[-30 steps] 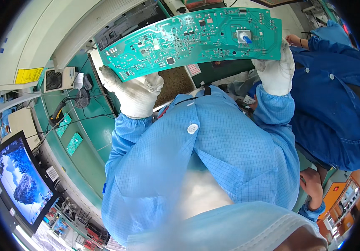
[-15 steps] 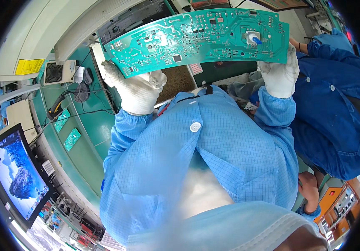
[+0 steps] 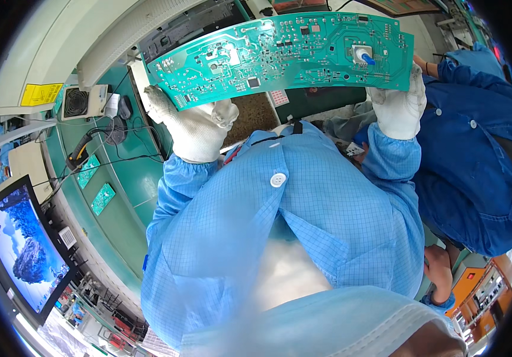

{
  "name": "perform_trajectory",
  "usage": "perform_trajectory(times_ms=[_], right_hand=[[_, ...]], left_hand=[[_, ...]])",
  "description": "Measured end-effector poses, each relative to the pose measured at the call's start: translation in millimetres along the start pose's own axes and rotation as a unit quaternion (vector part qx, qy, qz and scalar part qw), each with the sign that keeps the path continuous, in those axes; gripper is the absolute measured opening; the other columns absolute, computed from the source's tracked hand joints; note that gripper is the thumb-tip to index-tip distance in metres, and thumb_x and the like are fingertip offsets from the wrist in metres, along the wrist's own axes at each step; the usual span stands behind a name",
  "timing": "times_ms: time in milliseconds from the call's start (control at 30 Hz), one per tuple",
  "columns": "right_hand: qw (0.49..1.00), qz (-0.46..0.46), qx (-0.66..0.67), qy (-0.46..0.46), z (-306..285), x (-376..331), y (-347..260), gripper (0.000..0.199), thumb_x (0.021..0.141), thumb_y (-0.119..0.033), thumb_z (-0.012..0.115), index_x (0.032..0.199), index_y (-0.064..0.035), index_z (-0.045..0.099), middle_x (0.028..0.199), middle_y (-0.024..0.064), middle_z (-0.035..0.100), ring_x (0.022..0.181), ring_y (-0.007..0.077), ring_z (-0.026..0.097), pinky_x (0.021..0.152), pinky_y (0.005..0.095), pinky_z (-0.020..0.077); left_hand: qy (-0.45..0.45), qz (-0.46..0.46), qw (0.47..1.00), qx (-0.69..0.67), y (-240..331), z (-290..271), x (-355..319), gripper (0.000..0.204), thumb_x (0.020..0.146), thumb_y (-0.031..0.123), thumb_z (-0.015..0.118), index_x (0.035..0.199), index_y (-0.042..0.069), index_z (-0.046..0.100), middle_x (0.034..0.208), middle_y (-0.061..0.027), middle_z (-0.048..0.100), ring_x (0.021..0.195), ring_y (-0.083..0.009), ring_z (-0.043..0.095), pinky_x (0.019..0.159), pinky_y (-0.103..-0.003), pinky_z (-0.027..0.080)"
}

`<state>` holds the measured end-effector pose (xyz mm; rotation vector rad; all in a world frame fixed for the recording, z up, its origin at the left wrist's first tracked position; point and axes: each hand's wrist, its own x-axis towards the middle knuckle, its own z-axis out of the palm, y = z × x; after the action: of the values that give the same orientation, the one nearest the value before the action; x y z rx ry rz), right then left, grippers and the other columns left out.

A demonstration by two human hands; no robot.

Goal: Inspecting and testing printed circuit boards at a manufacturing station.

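A long, curved green circuit board (image 3: pixel 291 59) is held up across the top of the head view. Small chips and solder points cover the face turned toward me, and a white part with a blue knob (image 3: pixel 363 55) stands near its right end. In a white glove, my left hand (image 3: pixel 199 131) grips the lower left edge, its thumb and fingers closed on the board. My right hand (image 3: pixel 400 110), gloved too, holds the right end from below. Behind the board some of the fingers are hidden.
Two small green boards (image 3: pixel 102 199) lie on the green bench at left, by a handheld scanner (image 3: pixel 79 153) and cables. A monitor (image 3: pixel 27 253) stands lower left, a small fan (image 3: pixel 77 103) upper left. A person in dark blue (image 3: pixel 476 154) is close on my right.
The right end of the board has shifted very slightly to the right, along with my right hand. My left hand keeps its hold in nearly the same place.
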<state>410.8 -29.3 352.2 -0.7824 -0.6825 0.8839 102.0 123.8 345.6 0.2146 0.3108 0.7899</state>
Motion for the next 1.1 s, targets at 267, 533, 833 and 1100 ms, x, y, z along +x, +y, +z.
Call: perform_trajectory(times_ms=[267, 533, 833, 1100], right_hand=[[0.994, -0.04, -0.099, 0.0, -2.7, 3.3, 5.4, 0.031, 0.1, -0.039, 0.058, 0.114, -0.0118, 0.062, 0.112, 0.0088, 0.068, 0.069, 0.0157, 0.052, 0.048, 0.028, 0.0322], [0.994, -0.017, -0.106, -0.01, -5.5, 2.7, 2.8, 0.028, 0.097, -0.031, 0.061, 0.115, -0.0103, 0.06, 0.113, 0.0063, 0.068, 0.082, 0.0131, 0.057, 0.067, 0.0283, 0.0379], [0.963, -0.059, -0.263, -0.009, -6.1, 0.3, 4.8, 0.029, 0.095, -0.034, 0.063, 0.114, -0.0115, 0.061, 0.113, 0.0053, 0.068, 0.087, 0.0151, 0.061, 0.07, 0.0285, 0.0393], [1.0, 0.025, -0.008, 0.013, -5.3, 0.9, 2.4, 0.03, 0.099, -0.034, 0.061, 0.11, -0.006, 0.059, 0.106, 0.0096, 0.068, 0.089, 0.0181, 0.064, 0.073, 0.033, 0.0558]], left_hand=[[0.007, -0.001, 1.0, 0.015, -0.2, 4.8, 0.2, 0.087, 0.078, 0.087, 0.045, 0.134, 0.021, 0.054, 0.118, -0.0071, 0.064, 0.052, -0.0191, 0.046, 0.048, -0.031, 0.034], [0.022, 0.005, 1.0, 0.019, -1.2, 4.6, -0.2, 0.086, 0.078, 0.088, 0.044, 0.134, 0.023, 0.054, 0.119, -0.0051, 0.063, 0.054, -0.0183, 0.047, 0.047, -0.031, 0.034], [0.009, 0.027, 1.0, 0.014, -2.4, 4.9, -1.3, 0.088, 0.073, 0.089, 0.051, 0.13, 0.022, 0.056, 0.115, -0.0041, 0.062, 0.062, -0.022, 0.048, 0.05, -0.033, 0.033], [0.015, 0.036, 0.999, 0.031, -3.6, 8.9, -4.1, 0.087, 0.076, 0.087, 0.049, 0.133, 0.022, 0.054, 0.119, -0.0055, 0.062, 0.055, -0.0221, 0.042, 0.047, -0.033, 0.029]])
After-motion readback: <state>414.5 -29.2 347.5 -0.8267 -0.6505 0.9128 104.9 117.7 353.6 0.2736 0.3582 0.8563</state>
